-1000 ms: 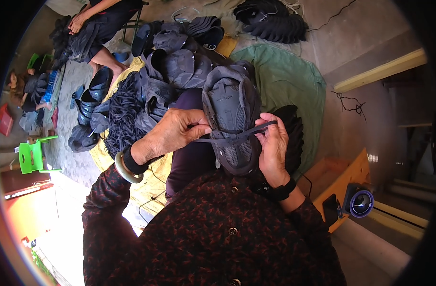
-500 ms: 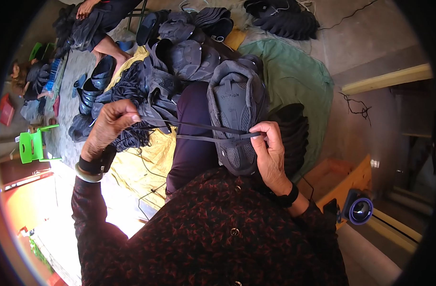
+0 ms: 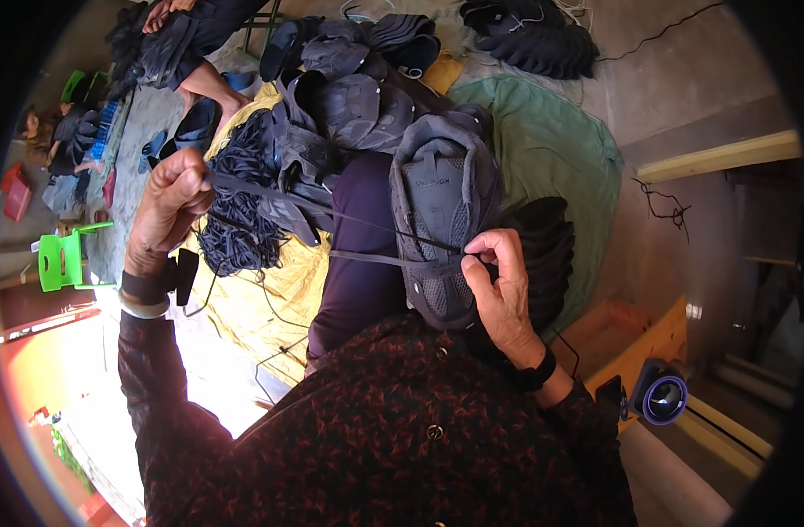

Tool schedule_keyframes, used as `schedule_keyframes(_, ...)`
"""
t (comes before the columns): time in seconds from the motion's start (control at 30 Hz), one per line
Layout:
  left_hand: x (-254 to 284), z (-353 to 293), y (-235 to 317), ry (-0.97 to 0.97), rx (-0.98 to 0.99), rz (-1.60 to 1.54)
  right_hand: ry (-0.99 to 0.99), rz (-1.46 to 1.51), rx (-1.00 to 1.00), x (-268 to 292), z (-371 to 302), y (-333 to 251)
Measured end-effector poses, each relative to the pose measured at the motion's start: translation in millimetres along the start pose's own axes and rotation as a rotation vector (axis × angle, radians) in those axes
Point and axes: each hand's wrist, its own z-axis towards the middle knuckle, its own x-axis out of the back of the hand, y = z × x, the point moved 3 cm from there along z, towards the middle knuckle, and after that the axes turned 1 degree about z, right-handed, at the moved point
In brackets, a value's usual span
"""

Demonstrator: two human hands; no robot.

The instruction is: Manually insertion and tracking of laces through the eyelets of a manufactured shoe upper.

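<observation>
A dark grey shoe upper [image 3: 435,198] lies across my lap with its toe toward me. From its eyelets a flat dark shoelace [image 3: 331,211] runs taut to my left hand [image 3: 169,206], raised at the left and pinching the far end. Another length of lace [image 3: 375,258] lies loose over my thigh. At the right side of the upper, my right hand [image 3: 503,285] has thumb and forefinger closed at the lace near the eyelets; its fingertips hide exactly what they grip.
A pile of dark shoe uppers [image 3: 358,110] and a tangle of black laces [image 3: 239,215] lie on yellow sheeting [image 3: 270,307]. Stacked black shoe parts [image 3: 542,255] rest on green cloth [image 3: 569,149] at right. Another person's bare foot [image 3: 230,104] shows upper left, near a green chair [image 3: 61,262].
My left hand has moved left and slightly up, drawing the lace out longer. The right hand stays at the shoe upper, in nearly the same place.
</observation>
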Motion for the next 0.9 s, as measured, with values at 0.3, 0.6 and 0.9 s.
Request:
schedule_keyframes(0.3, -40.4, 29.4, 11.5, -0.005, -0.112, -0.036, -0.018, 0.004, -0.006, 3.6, 4.6, -5.0)
schedule_keyframes(0.6, -126.7, 31.1, 87.3, -0.195, -0.414, 0.219, -0.203, -0.402, 0.306, 18.0, 20.5, -32.2)
schedule_keyframes(0.9, -150.8, 18.8, 99.7, -0.317, -0.490, 0.266, -0.528, -0.642, 0.283, 28.0, 47.4, -53.0)
